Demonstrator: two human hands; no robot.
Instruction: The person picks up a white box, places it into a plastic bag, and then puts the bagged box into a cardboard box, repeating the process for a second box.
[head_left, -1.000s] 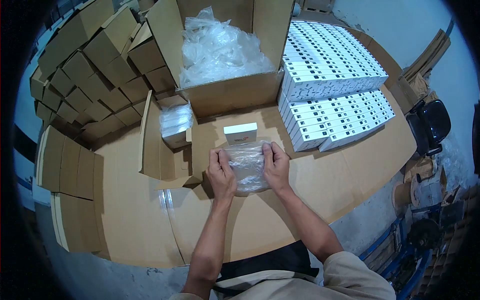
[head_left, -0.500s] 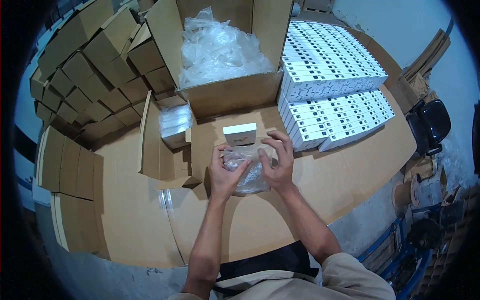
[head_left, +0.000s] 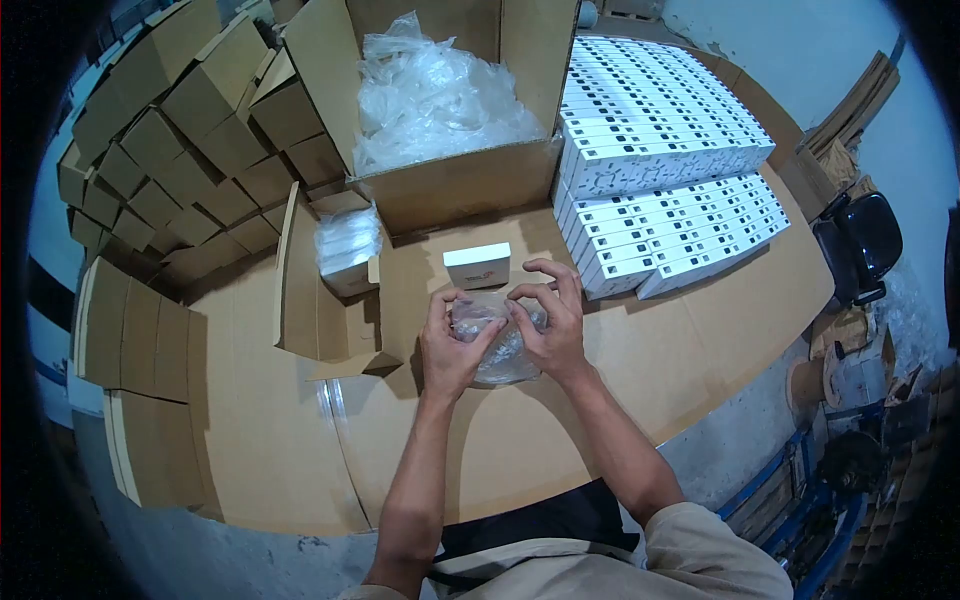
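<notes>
A clear plastic bag (head_left: 508,362) lies crumpled on the cardboard sheet, between my two hands. My left hand (head_left: 452,345) pinches its left edge between thumb and fingers. On the other side, my right hand (head_left: 548,325) holds the upper right edge between thumb and forefinger, its other fingers curled above. Just beyond the bag stands a small white box (head_left: 477,267) with a small reddish mark on its front. Neither hand touches this box.
A large carton (head_left: 460,192) of loose plastic bags stands behind. To its right are stacked white boxes (head_left: 670,160). An open carton (head_left: 298,300) with wrapped items (head_left: 348,244) is at left, near piled brown cartons (head_left: 150,195). A black chair (head_left: 862,245) stands far right.
My right thumb and forefinger have come together on the bag's edge, and my right hand has shifted slightly left. The view has moved a little.
</notes>
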